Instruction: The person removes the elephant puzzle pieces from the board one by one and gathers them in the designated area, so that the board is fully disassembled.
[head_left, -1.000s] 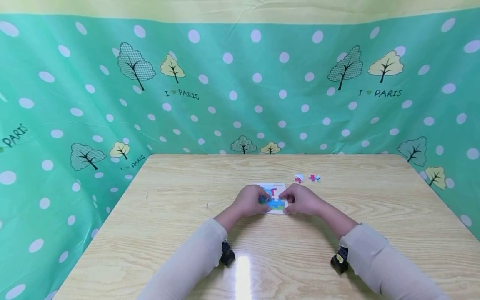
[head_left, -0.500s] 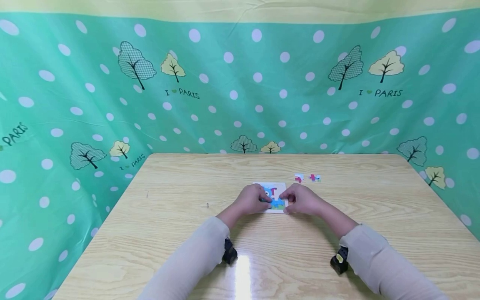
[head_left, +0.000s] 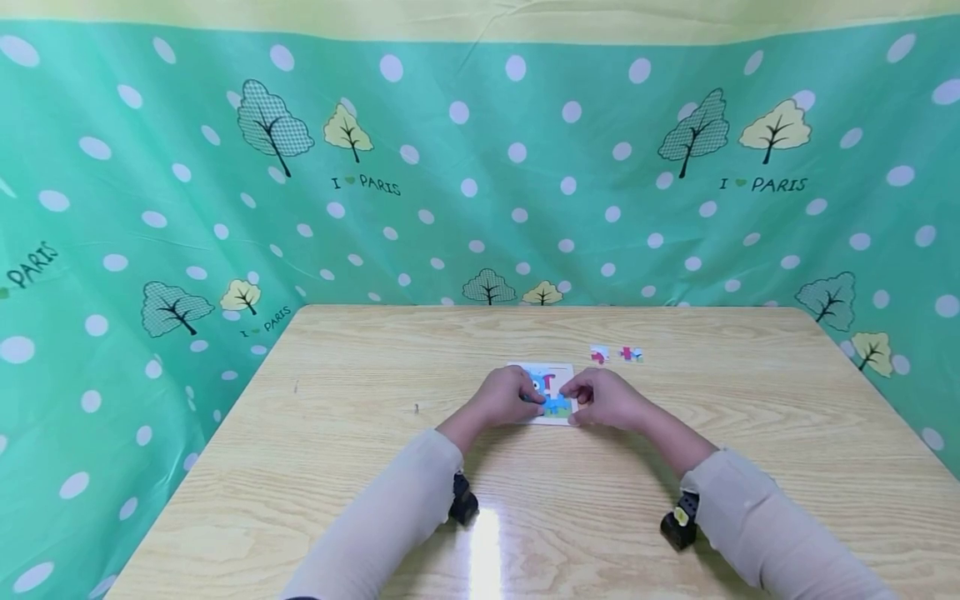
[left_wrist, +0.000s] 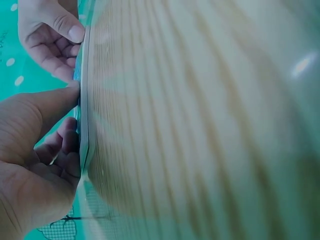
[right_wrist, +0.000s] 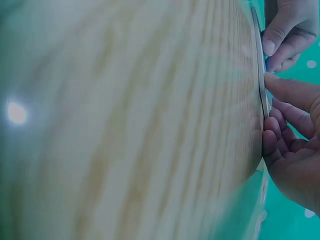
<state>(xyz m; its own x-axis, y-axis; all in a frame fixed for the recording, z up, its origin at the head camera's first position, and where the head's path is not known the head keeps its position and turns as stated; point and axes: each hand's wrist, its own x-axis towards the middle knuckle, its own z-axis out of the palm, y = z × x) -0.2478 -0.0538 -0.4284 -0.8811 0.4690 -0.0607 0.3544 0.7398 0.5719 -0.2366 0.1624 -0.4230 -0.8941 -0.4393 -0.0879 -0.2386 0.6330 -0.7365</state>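
A small jigsaw puzzle (head_left: 557, 407) lies in its white-edged tray (head_left: 558, 367), with a blue animal and red shapes in its picture. My left hand (head_left: 504, 397) covers its left side, thumb and index fingertips drawn close together over a blue piece; the fingers hide most of that piece. At the tray's right side, my right hand (head_left: 609, 400) holds the edge, thumb at the near corner and index finger on top. Both wrist views see the tray edge-on, with the left hand's (left_wrist: 40, 145) thumb and the right hand's (right_wrist: 295, 135) thumb touching it.
Two loose puzzle pieces, one pink and white (head_left: 599, 355) and one red and blue (head_left: 631, 354), lie behind the tray to the right. The wooden table (head_left: 360, 375) ends at a green dotted curtain (head_left: 420, 183). Black wrist cameras sit under both sleeves.
My left hand has slid slightly right over the puzzle, its thumb and index finger coming closer together and uncovering more of the blue animal's face. The right hand stays nearly still.
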